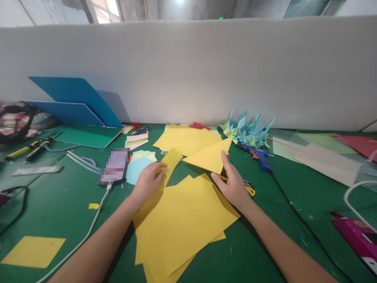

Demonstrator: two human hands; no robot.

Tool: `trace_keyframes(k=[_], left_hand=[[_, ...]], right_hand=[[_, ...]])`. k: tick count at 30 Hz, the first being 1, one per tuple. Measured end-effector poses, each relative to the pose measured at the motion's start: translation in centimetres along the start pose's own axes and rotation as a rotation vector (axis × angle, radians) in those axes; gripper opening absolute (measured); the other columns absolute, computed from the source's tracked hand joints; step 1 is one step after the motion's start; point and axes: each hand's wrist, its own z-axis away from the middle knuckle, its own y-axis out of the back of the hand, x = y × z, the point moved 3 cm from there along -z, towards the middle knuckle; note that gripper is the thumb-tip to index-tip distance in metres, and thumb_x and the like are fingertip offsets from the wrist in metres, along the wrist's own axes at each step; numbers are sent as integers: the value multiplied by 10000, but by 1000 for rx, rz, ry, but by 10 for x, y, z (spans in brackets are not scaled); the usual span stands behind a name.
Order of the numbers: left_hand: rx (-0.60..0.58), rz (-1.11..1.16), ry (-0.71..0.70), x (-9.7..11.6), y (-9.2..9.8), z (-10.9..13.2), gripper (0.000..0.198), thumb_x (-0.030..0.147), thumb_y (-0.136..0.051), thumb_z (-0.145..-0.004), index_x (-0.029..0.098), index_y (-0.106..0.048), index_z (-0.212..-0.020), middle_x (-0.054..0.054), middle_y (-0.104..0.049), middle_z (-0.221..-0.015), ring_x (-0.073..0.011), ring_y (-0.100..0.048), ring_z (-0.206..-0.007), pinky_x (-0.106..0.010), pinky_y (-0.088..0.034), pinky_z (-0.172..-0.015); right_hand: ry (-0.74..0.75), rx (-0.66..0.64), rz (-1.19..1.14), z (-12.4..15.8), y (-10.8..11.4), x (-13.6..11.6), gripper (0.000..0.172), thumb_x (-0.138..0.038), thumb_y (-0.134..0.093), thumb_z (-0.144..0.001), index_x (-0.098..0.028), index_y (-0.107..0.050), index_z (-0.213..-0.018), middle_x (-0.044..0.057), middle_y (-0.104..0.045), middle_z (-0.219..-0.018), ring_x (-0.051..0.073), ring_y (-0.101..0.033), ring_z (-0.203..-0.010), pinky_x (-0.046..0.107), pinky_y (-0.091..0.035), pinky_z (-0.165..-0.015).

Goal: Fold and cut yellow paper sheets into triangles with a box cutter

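My left hand point(149, 180) is closed on a strip of yellow paper point(172, 162), which slants up and away above the other sheets. In my right hand point(232, 181) is a folded yellow paper triangle point(209, 157), pinched at its right corner between thumb and fingers. Below both hands lie several overlapping yellow paper sheets point(185, 224) on the green table. More yellow sheets point(188, 137) are stacked farther back, partly behind the triangle. Yellow-handled scissors point(250, 190) lie beside my right hand, mostly hidden by it.
A blue glue gun point(259, 155) with a black cord lies right of the hands, before blue paper flowers point(247, 129). At left are a charging phone point(114, 167), blue boards point(76, 102) and pliers point(39, 149). A magenta object point(355, 236) sits at right. A white partition point(188, 74) stands behind.
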Motion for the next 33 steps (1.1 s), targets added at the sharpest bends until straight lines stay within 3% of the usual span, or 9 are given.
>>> trace_keyframes(k=[5,8,10,13,18,22,26,29,33], left_hand=[[79,-217,-20,-13,9,-2,233,174,-448,-774,227,-613,-930,-72,-658,-964,-263,-610,-937,-413,-506,-848],[92,-363,-11,-14,10,-1,225,160,-466,-775,205,-630,-922,-121,-615,-1006,-309,-584,-960,-467,-482,-861],[140,-420,-21,-10,10,1,228,148,-483,-773,202,-629,-940,-143,-561,-1124,-342,-538,-1051,-509,-448,-904],[157,-382,-80,-1,5,3,292,94,-458,-785,236,-604,-995,-110,-487,-1257,-330,-462,-1172,-526,-401,-968],[-152,-113,-207,25,-11,11,226,271,-488,-889,216,-573,-1091,-102,-495,-1283,-264,-458,-1212,-455,-380,-1028],[-383,-61,-290,41,-18,20,553,478,-704,-724,229,-544,-1190,-110,-444,-1374,-314,-375,-1282,-483,-342,-1051],[-455,-82,-277,44,-20,22,662,496,-750,-662,230,-529,-1226,-114,-426,-1399,-337,-342,-1298,-514,-304,-1063],[-471,-74,-269,42,-21,22,671,486,-742,-676,214,-513,-1245,-115,-457,-1370,-329,-361,-1280,-500,-306,-1061],[-449,-35,-270,40,-23,23,681,486,-739,-675,208,-495,-1247,-108,-480,-1332,-319,-386,-1250,-493,-317,-1050]], right_hand=[[64,-33,398,-7,3,-4,715,-367,-467,-881,-113,-157,-1474,190,-632,-1093,353,-583,-1022,561,-437,-875],[85,-14,482,-11,11,-5,632,-336,-439,-899,-140,-220,-1458,185,-604,-1172,345,-541,-1097,529,-419,-889],[83,12,507,-12,16,-5,567,-325,-434,-901,-146,-308,-1423,179,-587,-1218,340,-518,-1131,517,-396,-907],[47,0,480,-11,21,-5,398,-292,-432,-903,-162,-530,-1266,118,-689,-941,291,-597,-908,462,-416,-827],[144,24,434,-7,22,-15,310,-308,-432,-916,-184,-664,-1079,98,-672,-838,267,-573,-823,400,-419,-716],[303,-201,270,-2,13,-22,298,-306,-423,-933,-205,-643,-1108,95,-686,-957,250,-596,-905,401,-444,-775],[329,-429,240,5,5,-23,331,-350,-487,-905,-188,-605,-1168,105,-646,-1178,280,-567,-1081,464,-440,-899],[284,-456,259,7,3,-22,408,-354,-521,-884,-187,-548,-1254,108,-595,-1270,295,-529,-1152,500,-421,-959],[209,-472,210,9,2,-24,468,-306,-525,-873,-187,-490,-1324,121,-636,-1179,280,-560,-1086,482,-466,-915]])
